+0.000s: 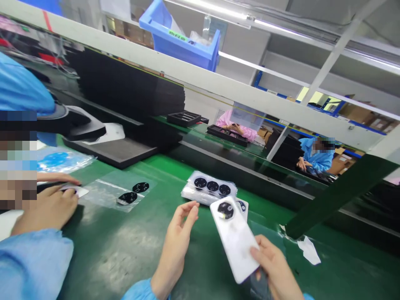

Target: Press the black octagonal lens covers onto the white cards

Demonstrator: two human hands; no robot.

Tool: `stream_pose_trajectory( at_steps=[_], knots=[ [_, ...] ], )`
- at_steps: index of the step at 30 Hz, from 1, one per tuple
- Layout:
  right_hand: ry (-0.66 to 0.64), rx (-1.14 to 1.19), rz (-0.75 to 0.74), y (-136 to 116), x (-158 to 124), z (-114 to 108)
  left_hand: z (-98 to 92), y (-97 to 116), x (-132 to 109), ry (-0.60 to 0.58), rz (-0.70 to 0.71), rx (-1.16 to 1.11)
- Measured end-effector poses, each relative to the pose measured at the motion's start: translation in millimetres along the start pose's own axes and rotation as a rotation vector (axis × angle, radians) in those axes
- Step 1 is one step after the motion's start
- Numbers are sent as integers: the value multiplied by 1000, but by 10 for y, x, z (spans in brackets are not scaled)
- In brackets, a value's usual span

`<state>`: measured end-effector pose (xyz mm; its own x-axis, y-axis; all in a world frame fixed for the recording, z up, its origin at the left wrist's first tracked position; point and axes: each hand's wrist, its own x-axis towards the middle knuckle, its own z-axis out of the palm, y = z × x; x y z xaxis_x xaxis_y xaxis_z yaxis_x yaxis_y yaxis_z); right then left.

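My right hand grips the lower end of a white phone, its back facing me and tilted, with a round black camera area at the top. Below that hand is a dark grey thing, partly hidden. To the left, my left hand is raised off the bench, thumb and forefinger tips brought together; whether something tiny is between them I cannot make out. Behind the phone lies a stack of clear sheets bearing round black pieces. A white piece with a dark ring pokes out beside the stack.
On the green bench lies a clear bag with black round pieces. At left, a co-worker's hand rests on a white object. A black tray, a slanted green post and white paper scrap stand around.
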<state>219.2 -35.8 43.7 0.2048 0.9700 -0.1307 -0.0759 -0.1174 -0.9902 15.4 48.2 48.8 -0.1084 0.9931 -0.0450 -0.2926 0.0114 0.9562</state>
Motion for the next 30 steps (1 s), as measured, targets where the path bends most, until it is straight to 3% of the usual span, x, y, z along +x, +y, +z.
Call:
stream_pose_trajectory(
  at_steps=[2,6,10,13,18,24,30],
  knots=[
    [161,-16,-47,-165,198,-195,-13,-2,0,58,35,20],
    [344,-27,-50,-387,816,-630,-13,5,-30,58,61,84],
    [477,-84,64,-349,1428,-930,17,-41,-64,14,66,186],
    [512,-141,133,-224,1697,-1037,33,-127,-62,-21,89,277],
    [504,-279,181,-51,1802,-1152,76,-314,-81,-121,190,463],
    [442,-554,124,-10,1618,-1251,214,-582,-261,-409,432,691],
    [139,-762,69,152,1593,-850,357,-827,-346,-600,576,933]
  ],
)
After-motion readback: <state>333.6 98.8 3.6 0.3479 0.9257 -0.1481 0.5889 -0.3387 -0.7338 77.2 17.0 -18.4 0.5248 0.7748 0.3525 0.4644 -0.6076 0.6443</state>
